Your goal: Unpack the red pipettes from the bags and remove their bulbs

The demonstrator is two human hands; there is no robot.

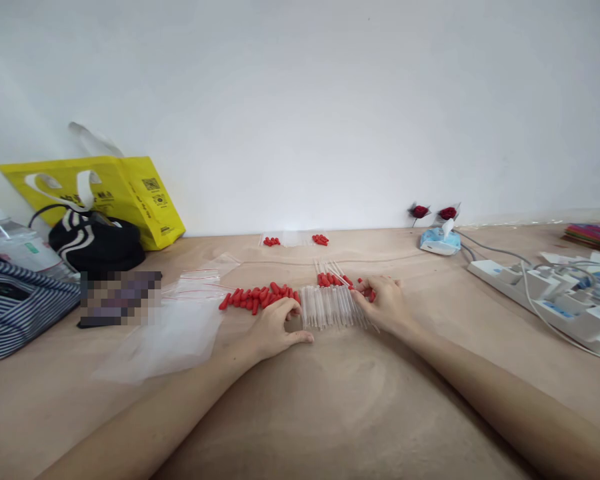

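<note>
A row of clear, thin plastic tubes (330,308) lies side by side on the table between my hands. At its left end is my left hand (277,328), fingers bent and thumb stretched out apart from them, with nothing seen in its grasp. Its fingertips are near a heap of small red bulb-shaped pieces (255,298). My right hand (385,303) rests at the right end of the row, fingers curved and apart from the thumb. Some red pieces show under and between its fingers. Behind the row lie more red pieces (329,279) and several thin white sticks (338,272).
Clear zip bags (180,333) lie left of my left hand. Farther back are two small red groups (271,241) (321,239) on clear plastic. A yellow bag (155,200), black cloth bag (100,243) and striped bag (25,307) stand left; tissues (440,241) and power strips (540,300) right.
</note>
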